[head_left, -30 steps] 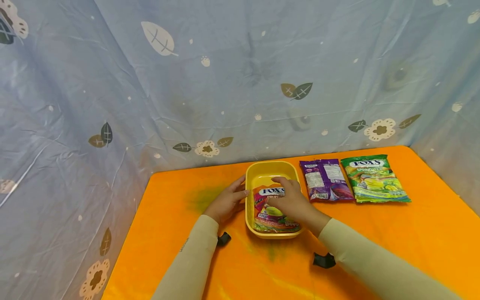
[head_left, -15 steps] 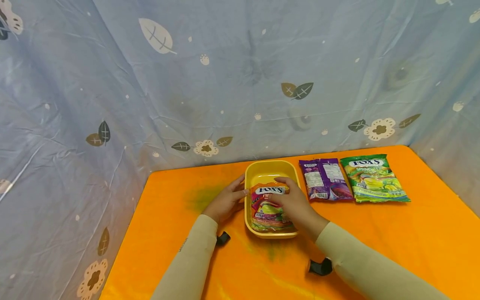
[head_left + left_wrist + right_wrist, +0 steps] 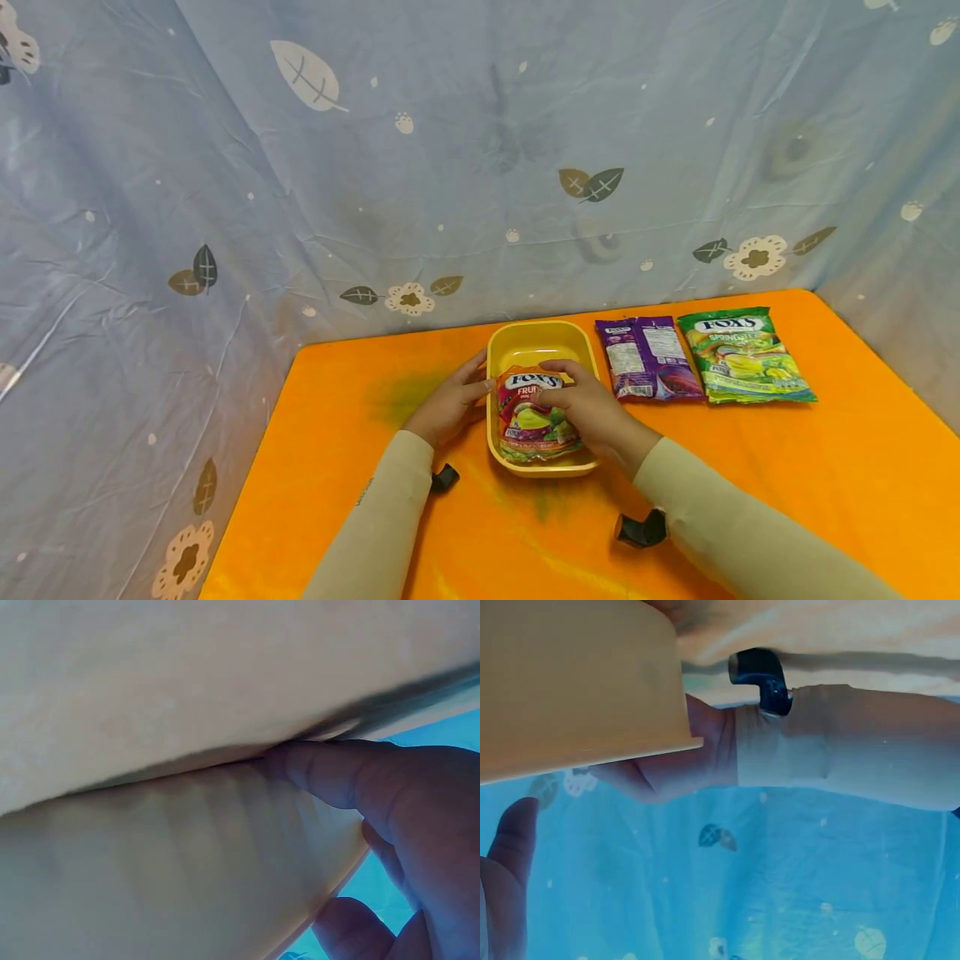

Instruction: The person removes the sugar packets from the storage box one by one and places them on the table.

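A Fox's candy bag [image 3: 528, 425], red and orange with fruit pictures, lies in a yellow plastic tub [image 3: 542, 335]. My right hand [image 3: 596, 412] reaches over the tub's right side and grips the bag by its right part. Its thumb rests on the printed front, and the other fingers are mostly hidden. My left hand [image 3: 447, 408] touches the tub's left wall from outside, with the thumb at the rim. In the left wrist view, fingers [image 3: 330, 769] of that hand press against the pale-looking tub wall [image 3: 172, 862]. The right wrist view shows the tub's outer wall [image 3: 577, 682].
Right of the tub lie a purple candy bag [image 3: 650, 358], back side up, and a green Fox's candy bag [image 3: 746, 357]. All stand on an orange-covered table [image 3: 345, 500]. A blue patterned curtain [image 3: 480, 167] encloses its back and sides.
The red candy bag has shifted slightly left inside the tub and bunched narrower, its right side drawn in by my right hand. The left hand stays at the tub wall.
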### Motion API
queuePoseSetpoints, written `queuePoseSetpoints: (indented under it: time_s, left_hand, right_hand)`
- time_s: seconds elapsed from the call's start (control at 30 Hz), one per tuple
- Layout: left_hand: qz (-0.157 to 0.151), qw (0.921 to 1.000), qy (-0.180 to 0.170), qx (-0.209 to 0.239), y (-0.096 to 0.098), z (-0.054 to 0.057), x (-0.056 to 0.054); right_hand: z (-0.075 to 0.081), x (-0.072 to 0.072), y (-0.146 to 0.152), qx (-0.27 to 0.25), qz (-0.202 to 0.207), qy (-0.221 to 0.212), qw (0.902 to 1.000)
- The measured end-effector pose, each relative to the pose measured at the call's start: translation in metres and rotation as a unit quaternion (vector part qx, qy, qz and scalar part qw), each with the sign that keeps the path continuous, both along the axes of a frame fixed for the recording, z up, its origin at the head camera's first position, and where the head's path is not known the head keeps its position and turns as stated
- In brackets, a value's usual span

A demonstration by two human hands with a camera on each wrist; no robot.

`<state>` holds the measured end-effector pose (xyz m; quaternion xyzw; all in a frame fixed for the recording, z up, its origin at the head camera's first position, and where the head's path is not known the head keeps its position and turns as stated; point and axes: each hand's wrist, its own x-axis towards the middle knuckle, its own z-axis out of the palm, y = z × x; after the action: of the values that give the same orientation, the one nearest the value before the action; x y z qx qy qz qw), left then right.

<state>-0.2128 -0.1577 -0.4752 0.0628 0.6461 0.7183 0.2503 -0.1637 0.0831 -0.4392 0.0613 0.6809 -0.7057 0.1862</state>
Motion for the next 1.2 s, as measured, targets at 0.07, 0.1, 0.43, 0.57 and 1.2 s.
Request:
queuePoseSetpoints:
  time_s: [0.07, 0.1, 0.43, 0.57, 1.2]
  left_hand:
    - [-0.003, 1.0000, 0.003, 0.002, -0.0008, -0.0008, -0.0010]
    - [-0.004, 1.0000, 0.004, 0.002, -0.0009, -0.0011, -0.0014]
    - [0.000, 1.0000, 0.003, -0.001, -0.0005, -0.0002, -0.0014]
    - [0.000, 1.0000, 0.004, -0.005, -0.0007, 0.0006, -0.0005]
    - [0.000, 1.0000, -0.002, -0.003, -0.0004, 0.0032, 0.0016]
  right_hand:
    - [-0.0011, -0.0011, -0.0006, 0.003, 0.014, -0.002, 0.9999]
    - [-0.0013, -0.0014, -0.0011, 0.006, 0.019, -0.001, 0.9998]
    - [-0.0008, 0.0007, -0.0022, 0.031, 0.071, 0.034, 0.9964]
    - [-0.0014, 0.0012, -0.0025, 0.040, 0.085, 0.039, 0.9948]
    - [-0.0068, -0.0011, -0.0025, 0.049, 0.114, 0.045, 0.9912]
